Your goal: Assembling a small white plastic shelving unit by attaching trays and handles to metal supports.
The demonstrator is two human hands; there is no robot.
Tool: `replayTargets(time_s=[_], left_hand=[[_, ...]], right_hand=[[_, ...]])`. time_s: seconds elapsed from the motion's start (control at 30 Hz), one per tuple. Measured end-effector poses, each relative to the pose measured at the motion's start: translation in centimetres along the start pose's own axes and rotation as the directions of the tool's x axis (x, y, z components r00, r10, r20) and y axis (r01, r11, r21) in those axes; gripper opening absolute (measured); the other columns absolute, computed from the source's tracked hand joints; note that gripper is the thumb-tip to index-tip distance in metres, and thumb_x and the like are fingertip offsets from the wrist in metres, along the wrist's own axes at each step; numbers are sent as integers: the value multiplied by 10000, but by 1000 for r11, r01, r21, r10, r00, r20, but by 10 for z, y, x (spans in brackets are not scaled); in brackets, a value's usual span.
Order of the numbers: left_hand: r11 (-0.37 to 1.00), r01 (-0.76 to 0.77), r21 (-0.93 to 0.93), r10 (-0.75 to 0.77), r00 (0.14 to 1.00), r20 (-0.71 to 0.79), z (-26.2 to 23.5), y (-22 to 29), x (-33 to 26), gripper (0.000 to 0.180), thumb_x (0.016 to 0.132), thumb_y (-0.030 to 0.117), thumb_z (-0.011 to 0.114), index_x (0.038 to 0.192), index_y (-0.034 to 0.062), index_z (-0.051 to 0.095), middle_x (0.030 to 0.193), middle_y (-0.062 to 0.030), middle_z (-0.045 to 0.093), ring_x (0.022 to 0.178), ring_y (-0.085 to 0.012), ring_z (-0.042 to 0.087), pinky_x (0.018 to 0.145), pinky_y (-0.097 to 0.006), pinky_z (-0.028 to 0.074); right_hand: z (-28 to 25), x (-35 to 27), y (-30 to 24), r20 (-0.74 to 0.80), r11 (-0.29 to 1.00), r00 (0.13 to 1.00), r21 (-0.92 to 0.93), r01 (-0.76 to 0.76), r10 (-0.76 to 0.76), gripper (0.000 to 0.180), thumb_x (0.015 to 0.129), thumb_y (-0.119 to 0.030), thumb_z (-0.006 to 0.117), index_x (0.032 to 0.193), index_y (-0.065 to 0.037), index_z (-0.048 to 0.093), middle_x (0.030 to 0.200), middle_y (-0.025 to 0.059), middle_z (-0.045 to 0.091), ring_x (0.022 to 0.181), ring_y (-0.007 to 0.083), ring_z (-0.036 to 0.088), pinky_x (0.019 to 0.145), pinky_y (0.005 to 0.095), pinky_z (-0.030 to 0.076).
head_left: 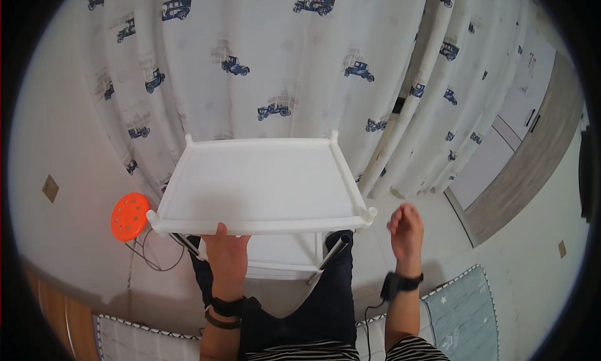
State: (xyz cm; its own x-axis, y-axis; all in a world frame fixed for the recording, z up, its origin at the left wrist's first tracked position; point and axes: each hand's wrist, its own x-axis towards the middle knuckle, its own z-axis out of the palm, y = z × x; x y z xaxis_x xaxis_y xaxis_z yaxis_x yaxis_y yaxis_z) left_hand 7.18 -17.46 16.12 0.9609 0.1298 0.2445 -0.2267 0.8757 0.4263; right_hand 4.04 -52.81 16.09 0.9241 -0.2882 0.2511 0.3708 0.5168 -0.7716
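1. White plastic shelf (263,183) sits dead centre, a shallow rectangular tray with a raised rim and a stubby post socket at each corner, top face bare
2. Under it, a lower white tier (282,254) peeks out, with two metal tubes (335,248) slanting down from the near corners
3. Left hand (226,251) is at the shelf's 6 o'clock edge, fingers hooked up over the near rim, clamped on it
4. Right hand (405,229) floats at about 4 o'clock from the shelf, just beside the near right corner but not touching, fingers loosely curled and holding nothing
5. Both wrists wear dark bands
6. Curtain (300,67) with little blue cars hangs at 12 o'clock, right behind the shelf
7. Orange stool (129,216) with holes sits at 8 o'clock, just off the near left corner
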Motion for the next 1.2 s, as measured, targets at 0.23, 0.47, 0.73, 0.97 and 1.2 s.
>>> replayTargets(time_s=[0.23, 0.47, 0.73, 0.97, 1.2], left_hand=[[994, -101, 30, 104, 985, -135, 36, -27, 19, 588, 834, 1, 536, 1326, 196, 279, 1304, -45, 357, 1207, -242, 380, 974, -472, 376], [992, -114, 43, 122, 963, -242, 26, -17, 19, 690, 718, -122, 461, 1300, 206, 289, 1251, -60, 384, 1183, -227, 400, 979, -434, 390], [993, -53, 109, 83, 953, -290, 49, -22, 2, 653, 714, -79, 487, 1294, 160, 306, 1224, -56, 420, 1147, -242, 436, 956, -430, 413], [974, -132, 184, 171, 962, -213, 39, -19, 41, 427, 817, 66, 481, 1232, 36, 387, 1189, -88, 475, 1130, -247, 454, 967, -399, 365], [982, -32, 188, 80, 965, -251, 11, -28, 111, 317, 833, 160, 491, 1107, 3, 465, 1083, -116, 546, 1049, -278, 512, 932, -409, 400]], right_hand=[[-61, 140, 121, 37, 438, 969, -888, 144, -245, 238, 818, -103, 571, 1027, 9, 555, 864, 64, 598, 800, 133, 576, 674, 298, 484], [0, 172, 166, 131, 725, 982, -663, 186, -132, 212, 816, -100, 569, 995, 14, 567, 839, 64, 601, 763, 132, 577, 650, 297, 486], [-68, 163, 186, 186, 957, 982, -285, 57, -3, 182, 815, -97, 566, 952, 21, 582, 805, 65, 606, 713, 129, 579, 618, 296, 489], [-7, 228, 198, 151, 983, 972, 11, -181, 178, 161, 813, -94, 563, 914, 27, 596, 775, 66, 610, 670, 127, 580, 590, 294, 491], [-31, 222, 203, 28, 827, 982, -536, 171, -185, 168, 796, -85, 561, 659, 9, 586, 596, 34, 575, 525, 104, 532, 461, 272, 434]])
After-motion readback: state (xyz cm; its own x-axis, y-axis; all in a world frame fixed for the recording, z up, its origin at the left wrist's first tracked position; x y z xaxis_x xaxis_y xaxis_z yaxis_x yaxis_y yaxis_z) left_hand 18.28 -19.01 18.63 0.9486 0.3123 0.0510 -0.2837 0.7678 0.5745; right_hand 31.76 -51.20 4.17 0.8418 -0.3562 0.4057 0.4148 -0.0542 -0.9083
